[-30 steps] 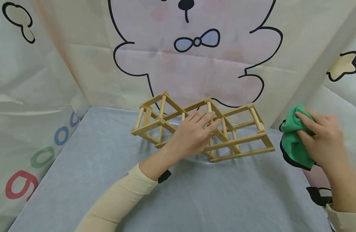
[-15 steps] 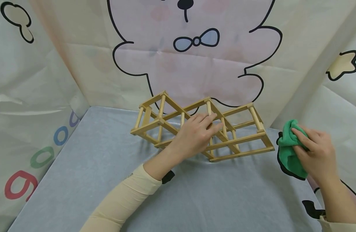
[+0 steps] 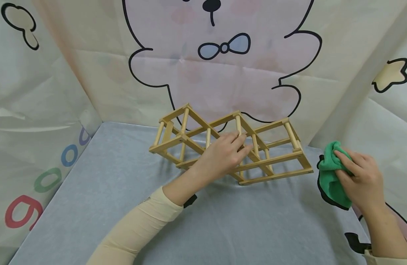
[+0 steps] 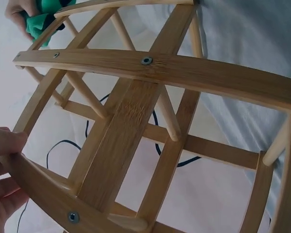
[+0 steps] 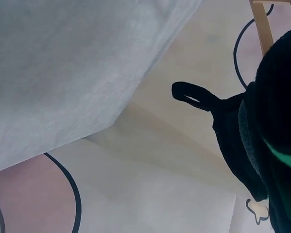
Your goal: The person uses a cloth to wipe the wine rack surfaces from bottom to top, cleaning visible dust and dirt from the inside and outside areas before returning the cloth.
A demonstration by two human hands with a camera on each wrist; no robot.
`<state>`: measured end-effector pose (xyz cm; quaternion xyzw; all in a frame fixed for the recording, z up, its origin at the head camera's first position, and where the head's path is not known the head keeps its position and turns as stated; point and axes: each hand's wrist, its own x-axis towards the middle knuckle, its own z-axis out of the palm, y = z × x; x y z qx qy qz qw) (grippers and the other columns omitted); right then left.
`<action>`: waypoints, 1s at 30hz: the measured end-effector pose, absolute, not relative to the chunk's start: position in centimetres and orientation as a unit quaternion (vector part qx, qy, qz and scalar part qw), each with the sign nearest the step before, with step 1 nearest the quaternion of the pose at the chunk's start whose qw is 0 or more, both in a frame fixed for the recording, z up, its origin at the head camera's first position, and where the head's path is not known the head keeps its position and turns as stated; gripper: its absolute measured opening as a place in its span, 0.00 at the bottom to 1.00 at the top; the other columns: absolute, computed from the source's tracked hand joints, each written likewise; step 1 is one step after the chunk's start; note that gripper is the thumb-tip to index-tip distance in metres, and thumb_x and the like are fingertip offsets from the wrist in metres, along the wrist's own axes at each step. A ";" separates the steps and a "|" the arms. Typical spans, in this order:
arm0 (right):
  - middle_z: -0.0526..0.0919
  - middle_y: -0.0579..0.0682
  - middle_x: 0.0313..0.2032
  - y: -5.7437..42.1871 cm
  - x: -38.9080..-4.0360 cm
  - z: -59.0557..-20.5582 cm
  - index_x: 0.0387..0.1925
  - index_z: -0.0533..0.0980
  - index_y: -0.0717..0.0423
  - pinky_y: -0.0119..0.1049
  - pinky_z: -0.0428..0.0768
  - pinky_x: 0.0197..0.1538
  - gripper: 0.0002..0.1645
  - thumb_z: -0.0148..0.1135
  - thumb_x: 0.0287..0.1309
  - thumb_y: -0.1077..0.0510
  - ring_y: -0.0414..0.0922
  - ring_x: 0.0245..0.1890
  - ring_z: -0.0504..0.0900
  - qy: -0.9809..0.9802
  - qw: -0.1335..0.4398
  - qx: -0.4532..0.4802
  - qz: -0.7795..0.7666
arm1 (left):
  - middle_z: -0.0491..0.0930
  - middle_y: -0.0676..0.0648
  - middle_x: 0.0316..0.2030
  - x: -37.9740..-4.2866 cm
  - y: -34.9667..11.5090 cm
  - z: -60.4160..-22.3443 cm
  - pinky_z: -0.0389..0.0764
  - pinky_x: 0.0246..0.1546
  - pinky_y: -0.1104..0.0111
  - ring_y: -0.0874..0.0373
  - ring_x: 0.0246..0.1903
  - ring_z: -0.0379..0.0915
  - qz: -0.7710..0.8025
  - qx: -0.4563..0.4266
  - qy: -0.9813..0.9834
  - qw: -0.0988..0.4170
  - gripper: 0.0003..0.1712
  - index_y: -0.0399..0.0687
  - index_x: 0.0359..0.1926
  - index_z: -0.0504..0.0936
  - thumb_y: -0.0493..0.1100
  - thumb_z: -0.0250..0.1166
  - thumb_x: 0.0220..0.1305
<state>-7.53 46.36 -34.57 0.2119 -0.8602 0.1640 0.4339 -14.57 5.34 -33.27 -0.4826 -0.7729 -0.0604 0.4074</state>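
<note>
A pale wooden rack (image 3: 273, 161), made of flat slats joined by round dowels, stands in a zigzag on the table. My left hand (image 3: 221, 154) grips it near its middle. In the left wrist view, thumb and fingers pinch the end of a slat (image 4: 43, 189), with metal rivets in the wood. Off the rack's right end, my right hand (image 3: 364, 180) holds a bunched green cloth (image 3: 330, 182) with black edging, raised over the table's right side. The right wrist view shows the cloth's dark side and a hanging loop (image 5: 194, 95); the right hand is hidden there.
A grey-blue cloth (image 3: 256, 224) covers the table. Printed fabric walls (image 3: 100, 73) enclose the back and both sides, with the rack close to the back one. A black strap piece (image 3: 190, 201) shows under the left wrist.
My right hand has lowered with the green cloth and shifted slightly left. The left hand has moved only a little on the rack, which stays in place.
</note>
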 end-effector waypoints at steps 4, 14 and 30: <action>0.78 0.32 0.62 46.0 -7.3 -34.5 0.45 0.86 0.73 0.23 0.63 0.67 0.39 0.53 0.75 0.37 0.21 0.62 0.67 -0.858 0.438 0.208 0.170 | 0.83 0.39 0.56 -14.7 5.0 -33.2 0.83 0.58 0.62 0.46 0.55 0.81 -0.047 -0.488 -0.775 0.399 0.13 0.46 0.54 0.87 0.34 0.64 0.73; 0.73 0.24 0.62 45.2 -6.9 -34.4 0.42 0.85 0.76 0.21 0.62 0.66 0.43 0.52 0.76 0.35 0.36 0.54 0.75 -0.858 0.444 0.195 0.170 | 0.83 0.39 0.56 -15.5 2.7 -33.4 0.81 0.61 0.62 0.46 0.58 0.80 -0.043 -0.497 -0.780 0.378 0.15 0.43 0.56 0.87 0.31 0.66 0.73; 0.75 0.26 0.61 44.1 -6.7 -34.0 0.41 0.84 0.77 0.19 0.62 0.64 0.43 0.54 0.76 0.36 0.24 0.61 0.66 -0.852 0.442 0.207 0.187 | 0.83 0.39 0.53 -16.4 -1.2 -33.5 0.81 0.62 0.62 0.46 0.55 0.81 -0.037 -0.511 -0.749 0.420 0.11 0.37 0.51 0.86 0.28 0.67 0.70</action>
